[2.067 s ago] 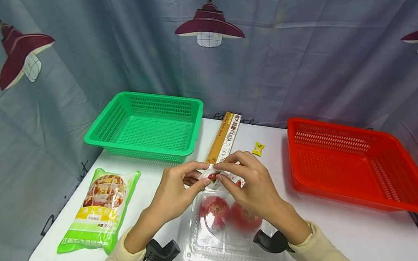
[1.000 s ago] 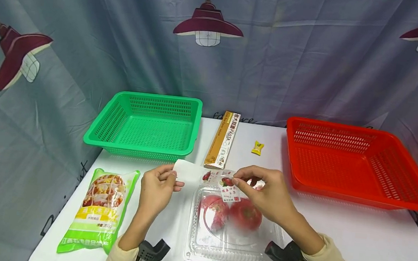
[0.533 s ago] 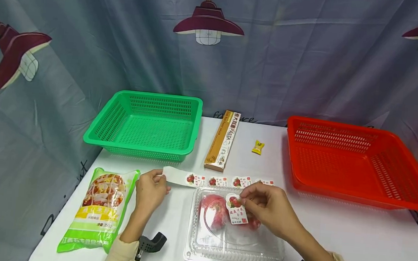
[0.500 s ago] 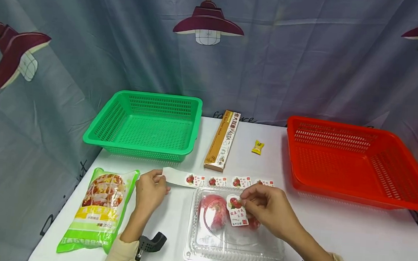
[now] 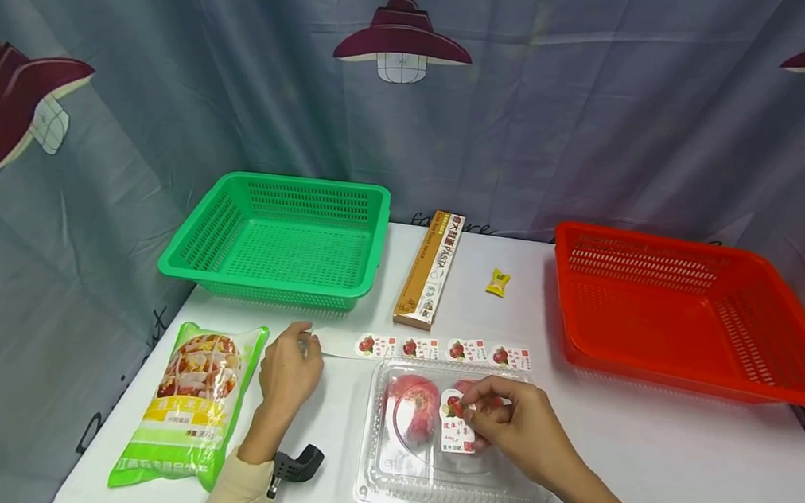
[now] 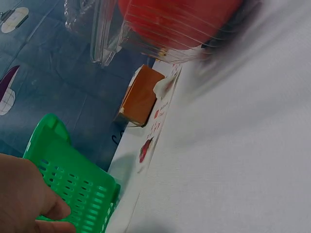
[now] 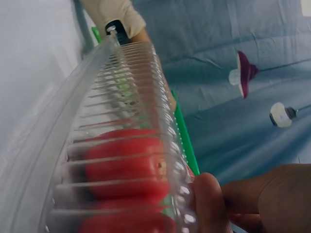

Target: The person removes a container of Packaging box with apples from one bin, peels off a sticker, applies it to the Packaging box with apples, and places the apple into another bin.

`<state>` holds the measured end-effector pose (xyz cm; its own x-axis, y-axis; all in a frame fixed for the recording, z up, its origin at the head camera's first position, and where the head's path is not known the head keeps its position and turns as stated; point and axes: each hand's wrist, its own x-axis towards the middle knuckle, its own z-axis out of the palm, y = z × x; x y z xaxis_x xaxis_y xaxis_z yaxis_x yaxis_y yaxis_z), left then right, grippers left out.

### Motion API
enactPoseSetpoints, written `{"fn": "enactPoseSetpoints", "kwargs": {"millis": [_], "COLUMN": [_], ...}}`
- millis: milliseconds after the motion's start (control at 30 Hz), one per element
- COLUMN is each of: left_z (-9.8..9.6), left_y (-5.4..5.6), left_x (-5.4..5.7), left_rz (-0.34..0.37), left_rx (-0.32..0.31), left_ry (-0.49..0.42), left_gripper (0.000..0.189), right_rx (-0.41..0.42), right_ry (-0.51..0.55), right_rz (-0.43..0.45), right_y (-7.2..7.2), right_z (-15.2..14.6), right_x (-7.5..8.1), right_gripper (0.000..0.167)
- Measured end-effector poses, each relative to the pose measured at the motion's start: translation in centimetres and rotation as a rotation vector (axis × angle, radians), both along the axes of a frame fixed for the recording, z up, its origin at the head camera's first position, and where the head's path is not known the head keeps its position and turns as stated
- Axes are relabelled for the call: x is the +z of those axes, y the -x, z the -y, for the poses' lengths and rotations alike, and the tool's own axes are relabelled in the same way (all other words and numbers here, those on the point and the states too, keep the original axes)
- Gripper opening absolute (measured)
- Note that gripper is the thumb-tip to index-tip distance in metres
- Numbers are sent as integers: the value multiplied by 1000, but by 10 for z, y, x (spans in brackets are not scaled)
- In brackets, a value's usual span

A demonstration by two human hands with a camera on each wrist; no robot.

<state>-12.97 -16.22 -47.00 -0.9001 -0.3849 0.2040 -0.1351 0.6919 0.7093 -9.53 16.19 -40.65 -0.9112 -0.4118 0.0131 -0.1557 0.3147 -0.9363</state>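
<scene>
A clear plastic clamshell box [image 5: 449,491], lid down, holds round red fruits [image 5: 412,406]. Over its lid my right hand [image 5: 519,429] pinches a white sticker [image 5: 457,440] printed with red fruit and red writing, between thumb and forefinger. The sticker lies flat-on to the lid, overlapping the fruits. Behind the box a strip of similar stickers [image 5: 419,349] lies along the table, its bare backing at the left end. Beside that end is my left hand [image 5: 292,366], fingers loosely curled with nothing seen between them; in the left wrist view its fingertips [image 6: 58,208] show apart from the strip.
A green basket [image 5: 270,284] stands at the back left, a red basket [image 5: 650,381] at the back right. Between them lie a long pasta box [image 5: 430,270] and a small yellow wrapped candy [image 5: 497,283]. A green food bag [image 5: 187,416] lies at the left.
The right hand peeled a sticker from the strip, then brought it down over the box lid. The strip went from both hands to the table. The left hand moved left and drew in slightly.
</scene>
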Motion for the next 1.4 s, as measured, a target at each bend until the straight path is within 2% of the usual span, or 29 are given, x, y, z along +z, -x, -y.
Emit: {"fn": "enactPoseSetpoints", "kwargs": {"millis": [133,200,333,433,567,700,833,933,1000,1067,1200,1300,1400], "left_z": [-4,-6,-15,-24,-40,-51,-55,-55,-54,-53,-51,-52,-53], "left_y": [-2,-4,-11,-18,-30,-49,-68,-79,-85,-89,-90,-90,-88], "left_x": [4,8,22,35,51,55,52,48,44,40,36,35,35], "left_rz": [-26,-28,-46,-75,-83,-27,104,203,234,256,228,207,225], "left_rx": [28,8,-63,-122,-214,-352,-536,-637,-688,-734,-802,-809,-791], "left_ry": [63,53,-4,-41,-69,-46,-14,-54,-97,-188,-353,-436,-529], "left_gripper": [28,27,25,25,24,36,66,71,68,66,65,64,64], "right_rx": [-4,-6,-14,-15,4,20,17,10,13,15,-11,-80,-174], "right_ry": [-46,-73,-186,-315,-471,-625,-780,-842,-851,-832,-744,-655,-553], "right_rz": [-96,-147,-273,-365,-409,-408,-430,-424,-419,-426,-452,-474,-481], "right_y": [-3,-4,-3,-2,-2,-6,-13,-15,-16,-16,-16,-14,-9], "right_z": [4,6,10,13,13,10,6,4,3,1,-6,-15,-28], "right_x": [-2,-2,-1,1,5,11,16,17,16,15,15,15,13], "right_gripper": [19,23,26,26,24,33,49,58,60,59,53,46,36]}}
